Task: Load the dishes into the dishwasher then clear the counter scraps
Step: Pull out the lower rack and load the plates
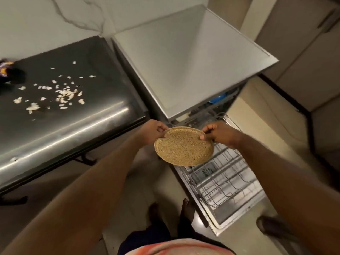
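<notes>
A round speckled tan plate (184, 147) hangs in the air in front of the open dishwasher. My left hand (153, 130) pinches its far left rim and my right hand (219, 134) pinches its far right rim. Below and to the right of the plate the dishwasher's wire rack (226, 181) is pulled out over the lowered door and looks bare. Pale food scraps (60, 92) lie scattered on the dark metal counter (73, 129) to the left.
The grey dishwasher top (185, 65) stands right of the counter. A dark wrapped object (7, 71) sits at the counter's far left edge. My bare feet (187, 210) stand on the floor beside the dishwasher door. Beige cabinets (303, 43) line the right side.
</notes>
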